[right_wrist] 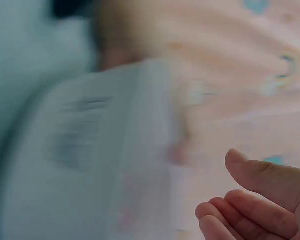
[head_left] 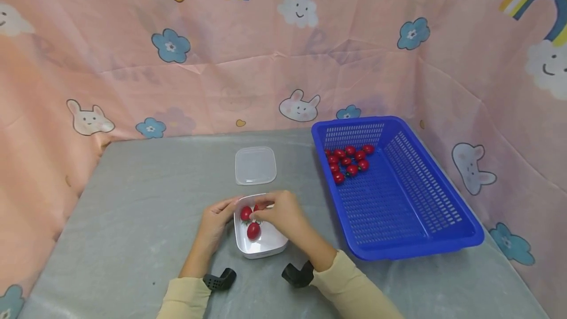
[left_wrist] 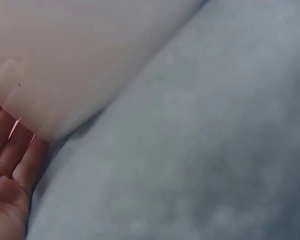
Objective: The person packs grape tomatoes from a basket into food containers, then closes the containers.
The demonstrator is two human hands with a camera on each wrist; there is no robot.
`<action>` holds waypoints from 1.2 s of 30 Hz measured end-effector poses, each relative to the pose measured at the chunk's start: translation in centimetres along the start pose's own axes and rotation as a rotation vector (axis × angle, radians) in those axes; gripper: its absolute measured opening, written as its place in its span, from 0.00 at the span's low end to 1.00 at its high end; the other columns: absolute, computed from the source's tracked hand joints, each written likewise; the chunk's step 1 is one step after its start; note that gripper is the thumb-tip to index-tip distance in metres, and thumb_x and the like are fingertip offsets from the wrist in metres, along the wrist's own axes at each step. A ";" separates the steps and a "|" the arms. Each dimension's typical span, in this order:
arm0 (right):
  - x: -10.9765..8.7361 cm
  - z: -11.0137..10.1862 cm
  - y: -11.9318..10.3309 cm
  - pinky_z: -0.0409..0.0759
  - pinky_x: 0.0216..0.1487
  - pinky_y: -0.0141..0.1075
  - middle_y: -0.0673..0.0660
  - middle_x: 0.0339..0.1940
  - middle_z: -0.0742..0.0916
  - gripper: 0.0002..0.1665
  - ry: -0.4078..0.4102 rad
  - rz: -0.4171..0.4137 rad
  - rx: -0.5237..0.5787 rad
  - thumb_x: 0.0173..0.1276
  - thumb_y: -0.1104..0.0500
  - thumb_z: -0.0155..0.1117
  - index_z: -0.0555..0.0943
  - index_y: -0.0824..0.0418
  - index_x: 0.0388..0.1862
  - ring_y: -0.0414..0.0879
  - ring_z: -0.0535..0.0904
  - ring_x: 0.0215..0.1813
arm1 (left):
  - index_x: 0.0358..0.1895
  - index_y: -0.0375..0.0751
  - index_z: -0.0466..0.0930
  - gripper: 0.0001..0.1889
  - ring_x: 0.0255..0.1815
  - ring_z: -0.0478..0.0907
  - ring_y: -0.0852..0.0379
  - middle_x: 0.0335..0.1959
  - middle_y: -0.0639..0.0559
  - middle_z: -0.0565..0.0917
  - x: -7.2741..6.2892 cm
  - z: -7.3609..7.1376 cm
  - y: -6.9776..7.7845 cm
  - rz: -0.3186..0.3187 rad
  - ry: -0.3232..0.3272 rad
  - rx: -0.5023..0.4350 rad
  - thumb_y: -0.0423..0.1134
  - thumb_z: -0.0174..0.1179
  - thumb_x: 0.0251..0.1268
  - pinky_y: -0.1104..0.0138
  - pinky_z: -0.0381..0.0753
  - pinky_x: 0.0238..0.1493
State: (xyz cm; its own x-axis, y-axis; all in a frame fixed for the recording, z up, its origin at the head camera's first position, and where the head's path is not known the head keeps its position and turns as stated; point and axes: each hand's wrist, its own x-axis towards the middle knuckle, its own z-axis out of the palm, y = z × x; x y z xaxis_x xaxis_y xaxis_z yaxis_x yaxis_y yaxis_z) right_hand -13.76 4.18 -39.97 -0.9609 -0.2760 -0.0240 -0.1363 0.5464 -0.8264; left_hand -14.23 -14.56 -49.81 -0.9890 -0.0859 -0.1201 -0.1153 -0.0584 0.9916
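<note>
A small white plastic food box (head_left: 266, 249) stands on the table with cherry tomatoes (head_left: 253, 231) inside. My left hand (head_left: 212, 223) holds its left back corner. In the left wrist view the fingers (left_wrist: 30, 160) reach up to the box's pale wall (left_wrist: 90, 55). My right hand (head_left: 283, 213) reaches over the box from the right, its fingertips beside a tomato they partly cover. In the right wrist view, thumb and fingers (right_wrist: 260, 210) stand apart with nothing between them, near the blurred box wall (right_wrist: 75, 190).
Behind the box a clear square lid (head_left: 255, 165) lies flat. To the right stands a large blue slotted basket (head_left: 412, 247), with several cherry tomatoes (head_left: 351, 170) at its back left. A pink patterned cloth (head_left: 248, 78) hangs behind the grey-covered table (head_left: 133, 210).
</note>
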 end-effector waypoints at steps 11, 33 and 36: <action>-0.3 -10.7 -2.7 0.83 0.56 0.43 0.55 0.47 0.91 0.18 0.187 0.066 0.145 0.58 0.53 0.77 0.89 0.58 0.47 0.48 0.85 0.55 | 0.53 0.24 0.81 0.17 0.46 0.82 0.71 0.41 0.62 0.89 -0.1 0.0 0.2 -0.024 0.002 0.003 0.35 0.61 0.68 0.75 0.81 0.50; 4.7 -19.9 10.6 0.74 0.68 0.41 0.67 0.66 0.79 0.33 0.314 0.300 0.174 0.70 0.46 0.65 0.77 0.68 0.65 0.40 0.83 0.54 | 0.52 0.23 0.82 0.16 0.46 0.82 0.71 0.43 0.57 0.90 0.0 0.1 -0.1 -0.019 0.010 -0.003 0.34 0.61 0.68 0.74 0.81 0.50; 5.0 -20.0 11.5 0.75 0.65 0.38 0.68 0.67 0.79 0.33 0.350 0.343 0.209 0.71 0.49 0.64 0.75 0.70 0.66 0.27 0.81 0.43 | 0.51 0.23 0.82 0.16 0.46 0.82 0.72 0.45 0.54 0.90 0.0 0.1 0.0 -0.018 0.012 0.001 0.34 0.61 0.68 0.74 0.81 0.50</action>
State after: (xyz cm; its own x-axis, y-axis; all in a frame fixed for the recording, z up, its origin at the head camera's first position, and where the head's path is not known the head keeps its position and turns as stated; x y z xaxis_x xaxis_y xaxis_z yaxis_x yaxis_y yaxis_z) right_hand -24.98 24.91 -38.35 -0.9696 0.1907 -0.1534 0.2170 0.3799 -0.8992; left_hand -14.21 -14.43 -49.82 -0.9856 -0.0968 -0.1387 -0.1334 -0.0592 0.9893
